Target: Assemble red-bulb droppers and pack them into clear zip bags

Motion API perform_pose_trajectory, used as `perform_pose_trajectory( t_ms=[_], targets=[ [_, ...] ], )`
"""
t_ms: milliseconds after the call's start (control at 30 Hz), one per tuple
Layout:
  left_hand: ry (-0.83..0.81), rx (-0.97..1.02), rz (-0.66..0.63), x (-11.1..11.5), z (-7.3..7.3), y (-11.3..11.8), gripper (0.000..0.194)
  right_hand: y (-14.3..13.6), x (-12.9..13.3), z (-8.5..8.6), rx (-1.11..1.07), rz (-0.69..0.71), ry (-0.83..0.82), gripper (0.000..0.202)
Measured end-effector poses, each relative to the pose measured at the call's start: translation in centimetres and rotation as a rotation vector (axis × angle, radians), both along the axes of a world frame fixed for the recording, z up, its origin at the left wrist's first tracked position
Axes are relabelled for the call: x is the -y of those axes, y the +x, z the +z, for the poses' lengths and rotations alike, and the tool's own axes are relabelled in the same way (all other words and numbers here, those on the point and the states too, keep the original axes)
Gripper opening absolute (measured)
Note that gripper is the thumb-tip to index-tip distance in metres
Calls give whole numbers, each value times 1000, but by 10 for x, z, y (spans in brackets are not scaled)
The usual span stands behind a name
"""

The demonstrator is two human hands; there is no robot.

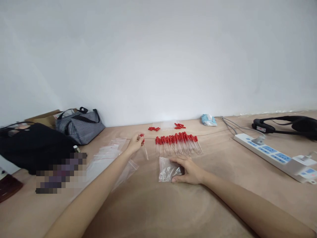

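My left hand (135,144) is closed around the red rubber bulb of a dropper (146,152), whose thin clear tube points down toward the table. A small clear zip bag (165,170) lies in front of me. Over the bag's right end curves my right hand (188,170), gripping it with the fingers at the far edge and the thumb at the near edge. Just beyond the bag, a row of red-topped droppers (177,140) lies side by side, tubes toward me. To the left, several flat clear zip bags (105,157) overlap, partly hidden by my left forearm.
Loose red bulbs (154,129) and more red bulbs (180,126) flank a batch of clear tubes (167,125) near the wall. At right are a power strip (269,153), a black headset (284,124) and a tissue pack (208,120). A striped bag (80,125) and a black bag (37,145) stand left.
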State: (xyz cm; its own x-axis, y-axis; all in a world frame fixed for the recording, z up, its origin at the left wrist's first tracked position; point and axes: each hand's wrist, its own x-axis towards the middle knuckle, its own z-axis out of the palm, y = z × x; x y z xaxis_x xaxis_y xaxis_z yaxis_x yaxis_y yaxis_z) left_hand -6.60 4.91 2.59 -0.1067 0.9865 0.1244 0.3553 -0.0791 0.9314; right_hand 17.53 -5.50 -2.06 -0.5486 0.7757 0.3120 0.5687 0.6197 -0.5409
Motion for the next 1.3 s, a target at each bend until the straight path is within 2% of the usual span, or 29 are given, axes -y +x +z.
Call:
perform_pose_trajectory(
  t_ms=[133,233,300,567,633,733,833,967,1133,1300],
  targets=[
    [84,222,-8,49,-9,-14,26,0,0,0,1,-6,-3,74],
    [46,480,-19,72,-21,-13,29,0,1,0,-6,6,1,72],
    [5,581,-18,79,-27,-9,29,0,1,0,-13,8,4,71],
    [-32,623,-63,88,-35,9,29,1,-1,-2,-8,11,2,74],
    [-68,567,-126,95,-35,14,28,1,-1,-2,-2,8,5,74],
    [-93,296,-297,102,-34,18,23,0,-2,-1,-1,13,14,74],
    [-45,-39,-449,102,-34,17,20,-1,-2,0,-7,26,14,75],
    [63,-315,-569,99,-35,13,25,-8,-3,1,-29,39,13,71],
    [177,-424,-674,95,-34,11,28,-14,-3,1,-15,53,18,73],
    [185,-398,-661,91,-32,10,27,7,-2,6,2,53,-8,80]
  ],
)
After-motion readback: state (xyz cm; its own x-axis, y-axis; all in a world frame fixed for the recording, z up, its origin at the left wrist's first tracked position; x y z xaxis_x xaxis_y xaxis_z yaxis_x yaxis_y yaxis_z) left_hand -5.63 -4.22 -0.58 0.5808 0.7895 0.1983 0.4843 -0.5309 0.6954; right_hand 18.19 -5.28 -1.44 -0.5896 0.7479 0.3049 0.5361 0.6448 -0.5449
